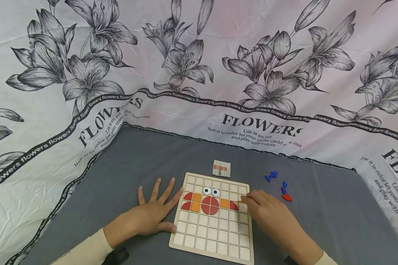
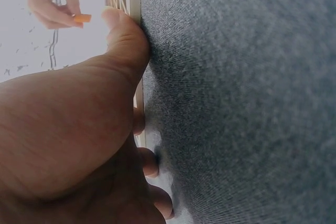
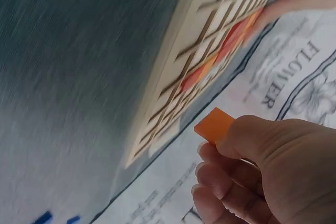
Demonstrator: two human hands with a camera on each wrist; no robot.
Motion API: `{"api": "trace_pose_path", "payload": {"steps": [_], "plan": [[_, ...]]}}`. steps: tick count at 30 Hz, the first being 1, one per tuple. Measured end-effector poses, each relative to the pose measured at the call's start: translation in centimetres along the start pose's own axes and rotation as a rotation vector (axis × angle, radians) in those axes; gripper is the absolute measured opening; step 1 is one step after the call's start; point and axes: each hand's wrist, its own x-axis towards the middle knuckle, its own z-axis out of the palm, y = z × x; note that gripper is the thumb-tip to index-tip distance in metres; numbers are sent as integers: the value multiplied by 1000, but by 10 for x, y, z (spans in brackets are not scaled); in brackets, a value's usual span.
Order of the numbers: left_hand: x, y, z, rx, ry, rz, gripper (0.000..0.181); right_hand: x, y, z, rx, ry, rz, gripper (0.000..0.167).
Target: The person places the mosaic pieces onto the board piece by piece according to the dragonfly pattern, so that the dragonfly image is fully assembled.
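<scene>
Left hand (image 1: 149, 218) splays against the board (image 1: 212, 233), right hand (image 1: 268, 210) pinching orange tile (image 3: 214, 125), blue pieces (image 1: 274, 173) nearby

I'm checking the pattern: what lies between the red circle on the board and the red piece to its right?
In the head view, one orange square lies between the red circle and that red piece.

The wooden grid board (image 1: 212, 233) lies flat, partly filled; a thin orange tile (image 3: 213, 125) is pinched above its right side.

Orange piece (image 3: 212, 125) partly behind right thumb (image 3: 249, 136)
</scene>
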Motion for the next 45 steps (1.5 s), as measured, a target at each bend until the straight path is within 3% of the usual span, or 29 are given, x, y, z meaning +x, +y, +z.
{"api": "trace_pose_path", "payload": {"steps": [8,14,22,31,37,45], "plan": [[1,-1,0,4,-1,-3,108,4,-25,8,80,-21,4,29],[0,-1,1,-2,-6,-3,108,6,-36,14,46,-54,-7,20],[1,-7,6,-37,11,34,109,12,-41,19,17,-59,-30,15],[0,-1,1,-2,-7,-6,108,16,-45,22,23,-63,-25,18],[0,0,0,-1,-1,6,107,14,-46,21,7,-87,-45,19],[0,0,0,-6,-7,-6,107,12,-50,20,-2,-128,8,17]]}}
